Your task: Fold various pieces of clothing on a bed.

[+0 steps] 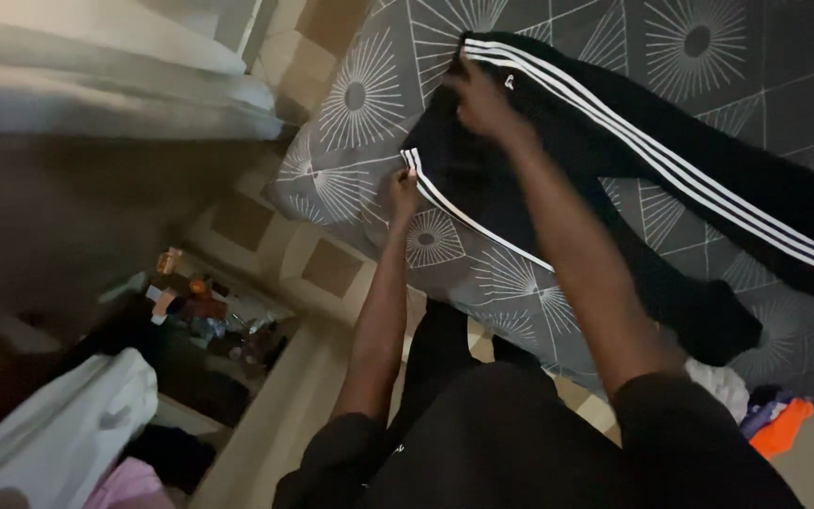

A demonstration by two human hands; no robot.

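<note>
A black garment with white side stripes [614,160] lies spread on a bed covered by a grey sheet with white sunburst patterns [360,94]. My left hand [403,193] pinches the striped edge of the garment near the bed's edge. Higher up on the cloth, my right hand [478,99] grips a fold of the same garment close to its striped top. Both arms reach out from my black sleeves at the bottom of the view.
White and orange clothes [765,419] lie in a heap at the bed's lower right. A low shelf with small bottles and clutter [200,311] stands at the left. White cloth [58,434] and a pink item lie at the bottom left. The floor has tan tiles.
</note>
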